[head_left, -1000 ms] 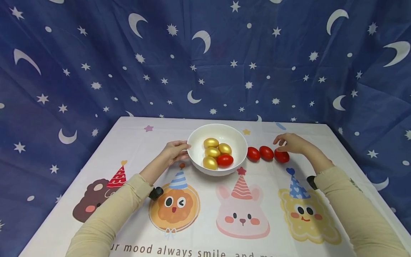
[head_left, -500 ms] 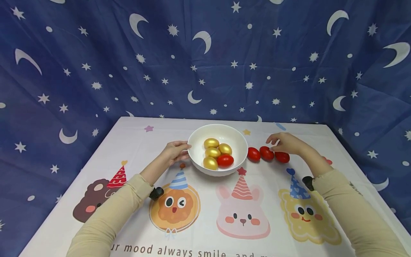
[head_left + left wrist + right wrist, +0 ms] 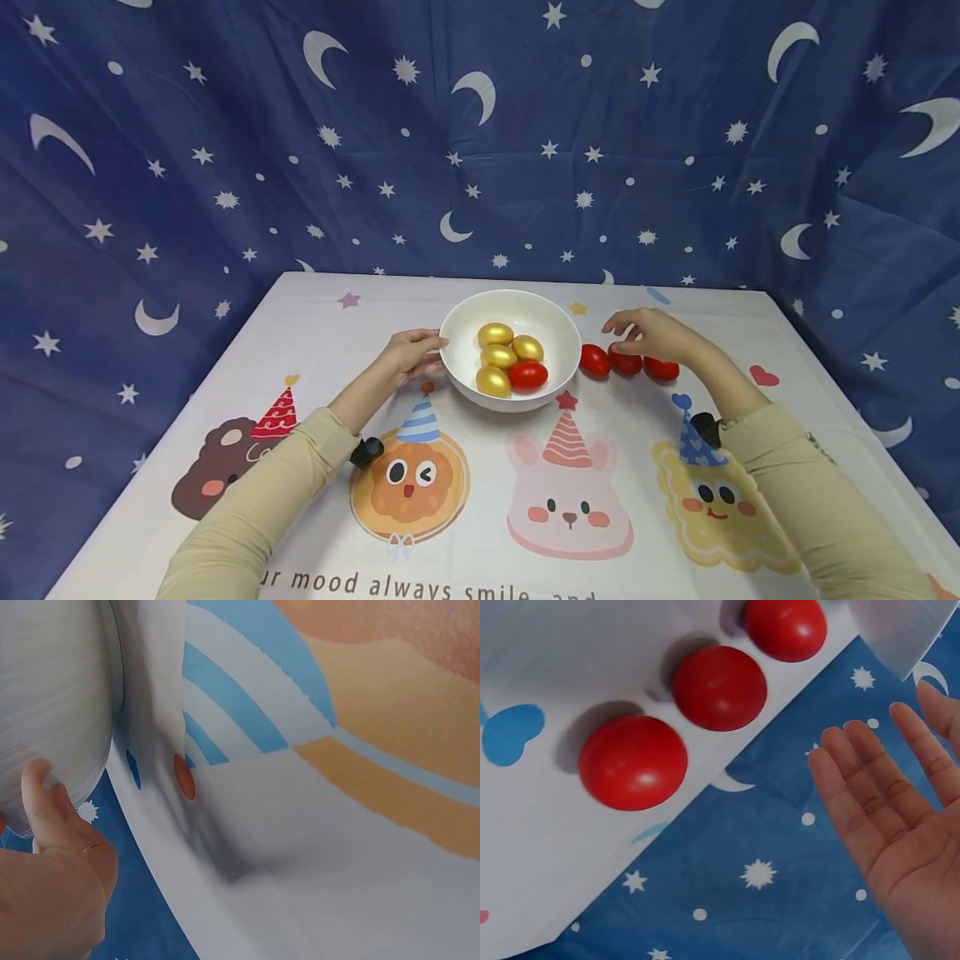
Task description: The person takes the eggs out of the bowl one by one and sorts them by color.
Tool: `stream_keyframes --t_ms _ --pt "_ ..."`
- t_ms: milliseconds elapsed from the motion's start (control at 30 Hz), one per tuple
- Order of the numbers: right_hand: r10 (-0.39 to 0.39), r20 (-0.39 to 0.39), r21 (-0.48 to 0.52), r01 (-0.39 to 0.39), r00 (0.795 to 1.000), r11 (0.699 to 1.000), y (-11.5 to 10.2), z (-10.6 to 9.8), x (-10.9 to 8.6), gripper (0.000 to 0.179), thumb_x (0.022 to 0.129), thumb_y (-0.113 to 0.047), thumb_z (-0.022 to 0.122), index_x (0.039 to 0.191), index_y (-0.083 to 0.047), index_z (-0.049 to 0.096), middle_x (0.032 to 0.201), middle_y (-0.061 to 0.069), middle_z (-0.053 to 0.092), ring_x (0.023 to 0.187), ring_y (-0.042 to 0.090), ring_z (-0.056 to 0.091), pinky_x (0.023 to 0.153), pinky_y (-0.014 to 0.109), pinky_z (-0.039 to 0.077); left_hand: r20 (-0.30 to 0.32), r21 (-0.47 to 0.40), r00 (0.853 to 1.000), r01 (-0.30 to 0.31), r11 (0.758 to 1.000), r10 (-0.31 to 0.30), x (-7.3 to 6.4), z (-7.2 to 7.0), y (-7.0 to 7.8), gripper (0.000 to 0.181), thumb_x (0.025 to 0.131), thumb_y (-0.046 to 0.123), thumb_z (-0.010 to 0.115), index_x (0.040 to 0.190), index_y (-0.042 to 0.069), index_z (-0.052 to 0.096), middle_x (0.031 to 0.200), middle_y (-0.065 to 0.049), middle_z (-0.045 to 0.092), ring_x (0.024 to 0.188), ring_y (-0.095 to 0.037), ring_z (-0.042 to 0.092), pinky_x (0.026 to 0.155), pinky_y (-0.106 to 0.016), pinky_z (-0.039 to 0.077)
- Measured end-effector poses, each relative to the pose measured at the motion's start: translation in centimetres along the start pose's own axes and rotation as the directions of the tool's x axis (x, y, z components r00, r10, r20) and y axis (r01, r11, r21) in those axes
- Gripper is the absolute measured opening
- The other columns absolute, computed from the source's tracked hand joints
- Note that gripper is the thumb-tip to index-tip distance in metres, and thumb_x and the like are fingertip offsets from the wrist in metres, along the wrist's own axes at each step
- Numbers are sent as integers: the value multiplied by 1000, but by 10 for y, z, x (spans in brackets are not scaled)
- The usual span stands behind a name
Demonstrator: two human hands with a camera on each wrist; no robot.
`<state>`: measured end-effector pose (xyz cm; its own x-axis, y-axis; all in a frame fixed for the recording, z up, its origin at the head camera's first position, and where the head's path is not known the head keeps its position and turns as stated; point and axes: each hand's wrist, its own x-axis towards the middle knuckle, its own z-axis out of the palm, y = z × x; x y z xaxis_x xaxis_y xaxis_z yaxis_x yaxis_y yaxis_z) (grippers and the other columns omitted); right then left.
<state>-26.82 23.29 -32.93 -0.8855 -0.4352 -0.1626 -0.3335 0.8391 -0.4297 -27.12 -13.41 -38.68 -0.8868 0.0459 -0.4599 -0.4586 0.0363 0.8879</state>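
Observation:
A white bowl (image 3: 555,333) stands at the middle of the table, holding several gold eggs (image 3: 496,334) and one red egg (image 3: 528,375). My left hand (image 3: 408,354) grips the bowl's left rim, thumb on top; the left wrist view shows its fingers against the bowl's outer wall (image 3: 52,682). Three more red eggs lie in a row right of the bowl: a near one (image 3: 595,362), a middle one (image 3: 625,363) and an outer one (image 3: 663,371). Over the middle and outer eggs hovers my right hand (image 3: 656,337); in the right wrist view its palm and fingers (image 3: 870,780) hold nothing.
A white tablecloth (image 3: 480,475) with cartoon animals and lettering covers the table. Behind its far edge hangs a dark blue curtain (image 3: 525,108) with moons and stars. Black wrist cameras (image 3: 367,452) sit under both forearms.
My right hand has moved left along the row, from above the outer red egg to above the middle one. The left hand, bowl and eggs stay in place.

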Motion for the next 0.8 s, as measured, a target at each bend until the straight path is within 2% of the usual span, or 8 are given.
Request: stream_keyframes --t_ms 367,533,700,800 --pt "-86 -25 51 87 996 995 -15 9 1 33 86 -11 68 118 -1 62 109 20 64 99 34 61 83 41 61 -13 -5 1000 13 1000 -13 0 1 1 44 89 15 64 132 6 53 101 -7 63 63 -6 65 65 -17 61" --pt "-151 -34 77 153 988 985 -25 13 2 32 86 -6 67 116 1 62 107 18 65 98 34 62 83 41 61 -12 -13 1000 9 1000 -9 0 1 0 45 89 14 63 132 5 52 104 -8 63 63 -6 65 64 -16 61" --pt "-164 -30 89 166 986 982 -38 16 3 32 86 -8 67 116 0 63 105 18 66 96 30 62 83 39 61 -16 -14 1000 9 1000 -9 -1 1 -2 46 90 15 63 133 6 52 115 -12 61 64 -6 65 64 -17 61" --pt "-164 -39 63 166 986 984 -44 18 4 30 86 -10 68 115 -1 64 104 17 66 93 27 61 82 37 61 -18 -17 1000 9 1000 -10 -2 2 -2 46 90 15 64 133 6 52 112 -11 62 64 -5 65 65 -17 61"
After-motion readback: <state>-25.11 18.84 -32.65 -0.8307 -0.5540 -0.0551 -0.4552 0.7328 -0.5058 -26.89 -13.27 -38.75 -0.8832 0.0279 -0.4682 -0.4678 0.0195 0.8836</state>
